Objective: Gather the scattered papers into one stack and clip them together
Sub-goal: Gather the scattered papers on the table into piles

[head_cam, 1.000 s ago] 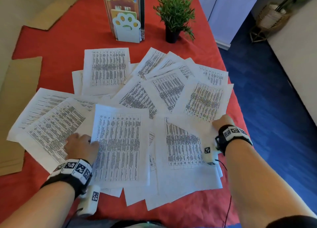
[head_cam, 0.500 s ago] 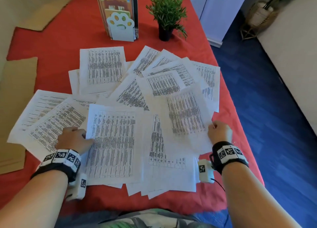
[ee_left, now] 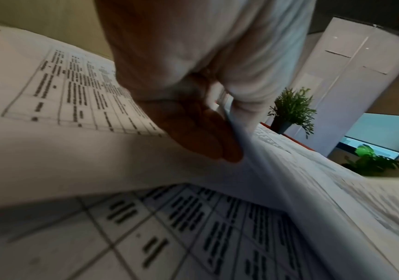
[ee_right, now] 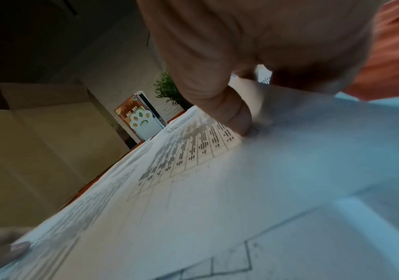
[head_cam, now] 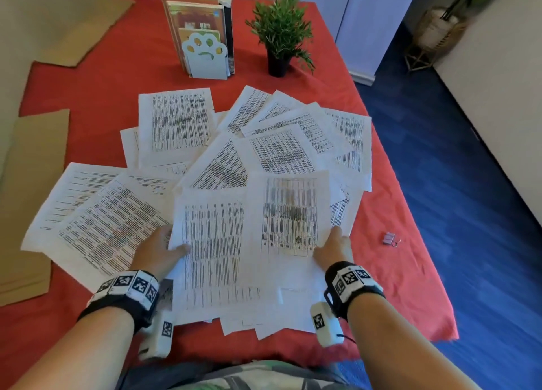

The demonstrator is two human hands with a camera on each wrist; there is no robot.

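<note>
Red cloth [head_cam: 102,90] over the table, strewn with white printed papers [head_cam: 179,120] overlapping in a loose fan from the left edge across to the right. Nearest the body, a partly gathered bunch of sheets [head_cam: 217,243] lying on top of the rest. Left hand [head_cam: 159,247] at the bunch's left edge, thumb on top and fingers tucked beneath, pinching the sheets; in the left wrist view, fingers [ee_left: 193,128] curled under a lifted page. Right hand [head_cam: 334,249] at the bunch's right edge, thumb [ee_right: 227,111] pressed down on a printed sheet, remaining fingers hidden under the paper, gripping likewise. Small pink binder clip [head_cam: 390,238] alone on the cloth, right of the papers and apart from them. Farther back, a white paw-shaped bookend [head_cam: 205,56] fronting upright books, beside a small potted plant [head_cam: 278,37]. Brown cardboard [head_cam: 32,184] along the table's left side.
</note>
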